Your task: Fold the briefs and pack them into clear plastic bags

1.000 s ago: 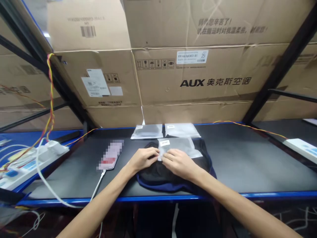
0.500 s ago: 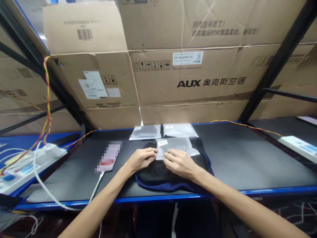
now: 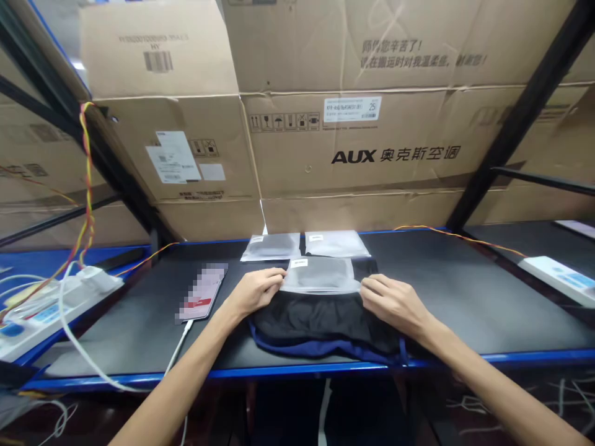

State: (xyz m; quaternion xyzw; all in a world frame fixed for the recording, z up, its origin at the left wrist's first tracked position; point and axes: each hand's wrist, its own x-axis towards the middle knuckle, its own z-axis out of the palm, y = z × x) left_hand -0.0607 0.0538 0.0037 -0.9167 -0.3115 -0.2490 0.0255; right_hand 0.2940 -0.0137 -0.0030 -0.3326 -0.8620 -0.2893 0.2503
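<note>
A frosted zip bag (image 3: 323, 279) with a small white label lies across a black cloth bag (image 3: 320, 319) with a dark blue edge. My left hand (image 3: 260, 288) pinches the zip bag's left edge, fingers curled. At the opposite end, my right hand (image 3: 393, 300) grips the right corner of the bag's near edge. Something dark shows through the frosted plastic. Behind it lie two more frosted bags, the left one (image 3: 274, 247) holding something dark and the right one (image 3: 337, 244) looking paler; each has a white label.
A phone (image 3: 204, 294) on a white charging cable lies left on the black mat. Power strips stand at the left (image 3: 56, 316) and right (image 3: 558, 279). Cardboard (image 3: 297, 155) walls the back between black metal posts. The table's blue front edge (image 3: 316, 370) runs close below my hands.
My right hand has slid rightward along the zip bag's near edge to its right corner. My left hand has shifted slightly left and up. The bag's near edge now lies straighter.
</note>
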